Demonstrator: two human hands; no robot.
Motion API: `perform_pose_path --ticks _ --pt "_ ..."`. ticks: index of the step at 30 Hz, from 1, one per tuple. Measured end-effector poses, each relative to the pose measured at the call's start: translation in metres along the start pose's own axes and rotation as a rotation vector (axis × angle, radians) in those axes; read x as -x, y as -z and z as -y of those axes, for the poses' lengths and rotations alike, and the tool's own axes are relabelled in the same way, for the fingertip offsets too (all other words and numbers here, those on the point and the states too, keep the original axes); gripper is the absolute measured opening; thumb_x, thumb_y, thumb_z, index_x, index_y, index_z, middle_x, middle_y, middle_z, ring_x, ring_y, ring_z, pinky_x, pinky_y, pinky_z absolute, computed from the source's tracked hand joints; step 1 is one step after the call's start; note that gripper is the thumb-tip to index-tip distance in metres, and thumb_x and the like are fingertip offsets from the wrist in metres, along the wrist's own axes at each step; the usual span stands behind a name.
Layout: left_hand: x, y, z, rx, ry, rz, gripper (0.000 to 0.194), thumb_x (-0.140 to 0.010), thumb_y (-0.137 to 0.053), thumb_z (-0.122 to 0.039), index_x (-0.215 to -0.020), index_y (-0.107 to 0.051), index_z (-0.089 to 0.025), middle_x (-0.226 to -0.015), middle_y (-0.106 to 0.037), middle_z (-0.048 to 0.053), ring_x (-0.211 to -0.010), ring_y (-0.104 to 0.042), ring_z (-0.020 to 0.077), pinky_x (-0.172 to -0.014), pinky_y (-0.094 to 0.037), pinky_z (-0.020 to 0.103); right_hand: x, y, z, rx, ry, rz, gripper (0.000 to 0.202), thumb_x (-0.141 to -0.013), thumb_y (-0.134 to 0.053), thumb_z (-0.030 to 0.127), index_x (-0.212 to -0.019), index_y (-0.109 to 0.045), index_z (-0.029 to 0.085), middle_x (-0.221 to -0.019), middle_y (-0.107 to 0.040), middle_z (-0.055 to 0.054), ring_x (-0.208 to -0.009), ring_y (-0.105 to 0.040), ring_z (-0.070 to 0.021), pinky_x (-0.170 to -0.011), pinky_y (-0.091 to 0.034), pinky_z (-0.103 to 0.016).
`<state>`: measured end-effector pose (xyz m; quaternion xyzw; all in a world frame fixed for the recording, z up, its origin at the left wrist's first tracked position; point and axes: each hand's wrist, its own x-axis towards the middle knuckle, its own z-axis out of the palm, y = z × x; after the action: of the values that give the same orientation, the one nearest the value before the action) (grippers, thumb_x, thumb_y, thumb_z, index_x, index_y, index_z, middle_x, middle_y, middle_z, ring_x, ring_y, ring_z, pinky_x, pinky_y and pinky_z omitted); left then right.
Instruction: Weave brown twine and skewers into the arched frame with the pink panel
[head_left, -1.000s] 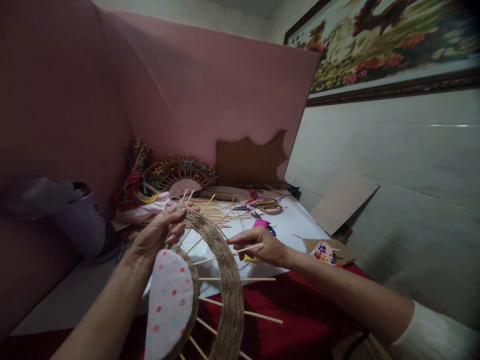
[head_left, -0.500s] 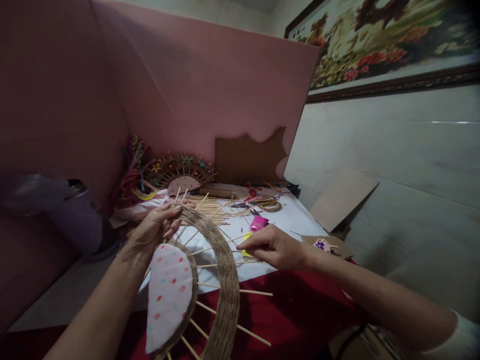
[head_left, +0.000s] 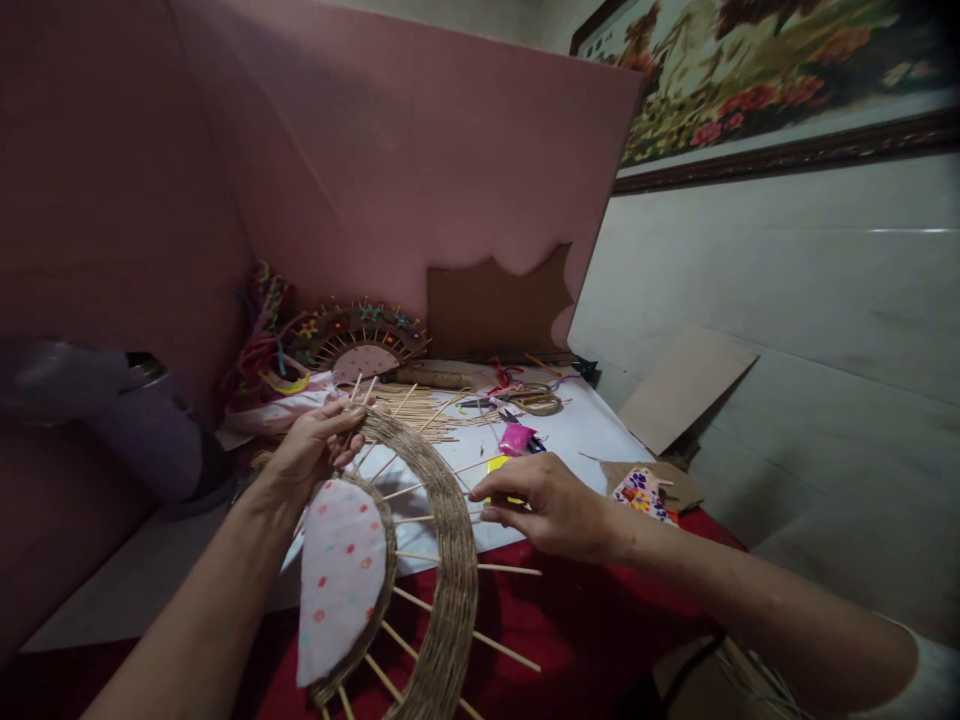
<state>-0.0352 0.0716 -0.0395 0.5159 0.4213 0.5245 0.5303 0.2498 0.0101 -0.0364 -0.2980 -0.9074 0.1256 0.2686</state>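
A half-round craft piece fills the lower middle: a jute-wrapped arch [head_left: 450, 540] joined by thin wooden sticks [head_left: 420, 517] to a spotted white fabric centre [head_left: 341, 575]. My left hand [head_left: 315, 445] grips the top of the arch with the fingers curled over the rim. My right hand [head_left: 536, 500] pinches the outer end of one stick just right of the arch.
A finished decorated fan piece [head_left: 352, 340] and coloured cords lean on the pink board [head_left: 420, 170]. Loose sticks [head_left: 431, 405], a jute coil [head_left: 536, 400], pink and yellow bits lie on the white sheet [head_left: 585, 430]. A purple bottle [head_left: 161, 425] is at left, cardboard [head_left: 686, 385] at right.
My right hand has moved down and slightly right along the arch's outer edge, from an upper stick to a lower one. The left hand keeps its grip.
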Motion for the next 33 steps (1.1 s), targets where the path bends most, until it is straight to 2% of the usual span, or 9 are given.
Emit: perform_pose_path --ticks 4,7,10,13,15,22,27,30,33 --pt "0.0 -0.009 0.004 -0.217 -0.094 -0.18 0.029 -0.064 -0.073 -0.03 -0.085 -0.062 -0.013 -0.069 -0.061 0.003 -0.053 -0.052 0.0113 -0.043 -0.038 0.019 0.002 -0.009 -0.006 0.006 0.021 -0.083 0.017 -0.078 -0.06 0.009 -0.09 -0.071 0.015 -0.078 -0.073 -0.006 -0.071 -0.065 -0.016 -0.066 -0.046 -0.026" --pt "0.008 -0.026 0.002 -0.39 -0.231 -0.277 0.022 -0.066 -0.071 -0.025 -0.085 -0.061 -0.018 -0.076 -0.06 0.001 -0.068 -0.053 0.0143 -0.057 -0.039 0.021 0.005 -0.014 -0.011 0.052 0.02 -0.094 0.02 -0.075 -0.06 0.006 -0.09 -0.071 0.015 -0.08 -0.073 -0.007 -0.073 -0.066 -0.0172 -0.067 -0.046 -0.026" --pt "0.021 -0.045 0.001 -0.561 -0.267 -0.108 0.004 -0.065 -0.067 -0.017 -0.067 -0.065 -0.019 -0.067 -0.061 0.001 -0.066 -0.052 0.0155 -0.063 -0.038 0.024 0.007 -0.018 -0.015 0.075 -0.02 -0.069 0.021 -0.075 -0.062 0.008 -0.092 -0.071 0.016 -0.083 -0.074 -0.006 -0.074 -0.067 -0.0171 -0.067 -0.046 -0.026" --pt "0.033 -0.057 0.006 -0.697 -0.23 0.076 0.01 -0.061 -0.066 -0.011 -0.057 -0.064 -0.02 -0.059 -0.061 0.0 -0.06 -0.051 0.016 -0.059 -0.034 0.026 0.008 -0.019 -0.019 0.095 -0.041 -0.071 0.021 -0.075 -0.061 0.008 -0.093 -0.071 0.017 -0.085 -0.074 -0.006 -0.076 -0.067 -0.0175 -0.068 -0.046 -0.027" --pt "0.038 -0.062 0.013 -0.754 -0.21 0.102 0.01 -0.061 -0.065 -0.011 -0.058 -0.063 -0.02 -0.058 -0.06 0.0 -0.057 -0.049 0.0159 -0.056 -0.03 0.026 0.009 -0.018 -0.021 0.106 -0.045 -0.075 0.021 -0.075 -0.061 0.009 -0.093 -0.071 0.017 -0.085 -0.074 -0.006 -0.077 -0.067 -0.0178 -0.069 -0.046 -0.027" --pt "0.04 -0.075 0.029 -0.787 -0.182 0.052 0.007 -0.07 -0.063 -0.017 -0.074 -0.064 -0.022 -0.056 -0.058 0.001 -0.053 -0.047 0.0169 -0.053 -0.025 0.025 0.013 -0.015 -0.025 0.121 -0.017 -0.087 0.02 -0.079 -0.058 0.013 -0.095 -0.07 0.017 -0.086 -0.073 -0.006 -0.076 -0.065 -0.0181 -0.07 -0.046 -0.029" --pt "0.042 -0.081 0.025 -0.663 -0.377 -0.08 0.016 -0.068 -0.069 -0.016 -0.078 -0.071 -0.028 -0.051 -0.05 -0.001 -0.048 -0.035 0.014 -0.054 -0.021 0.024 0.016 -0.008 -0.022 0.161 -0.013 -0.135 0.017 -0.084 -0.055 0.017 -0.091 -0.07 0.018 -0.085 -0.069 -0.007 -0.075 -0.061 -0.016 -0.069 -0.046 -0.027" --pt "0.044 -0.082 0.021 -0.606 -0.42 -0.149 0.018 -0.064 -0.071 -0.013 -0.075 -0.071 -0.027 -0.049 -0.039 -0.004 -0.046 -0.026 0.0125 -0.054 -0.017 0.024 0.017 -0.003 -0.017 0.208 -0.008 -0.184 0.02 -0.085 -0.053 0.017 -0.094 -0.071 0.018 -0.101 -0.063 -0.011 -0.081 -0.059 -0.0164 -0.069 -0.046 -0.028" --pt "0.044 -0.081 0.018 -0.653 -0.443 -0.187 0.018 -0.062 -0.072 -0.012 -0.075 -0.07 -0.026 -0.049 -0.035 -0.004 -0.048 -0.026 0.0138 -0.056 -0.017 0.025 0.02 0.002 -0.01 0.264 0.0 -0.204 0.022 -0.087 -0.051 0.019 -0.095 -0.071 0.017 -0.093 -0.06 -0.011 -0.077 -0.056 -0.016 -0.065 -0.044 -0.027"
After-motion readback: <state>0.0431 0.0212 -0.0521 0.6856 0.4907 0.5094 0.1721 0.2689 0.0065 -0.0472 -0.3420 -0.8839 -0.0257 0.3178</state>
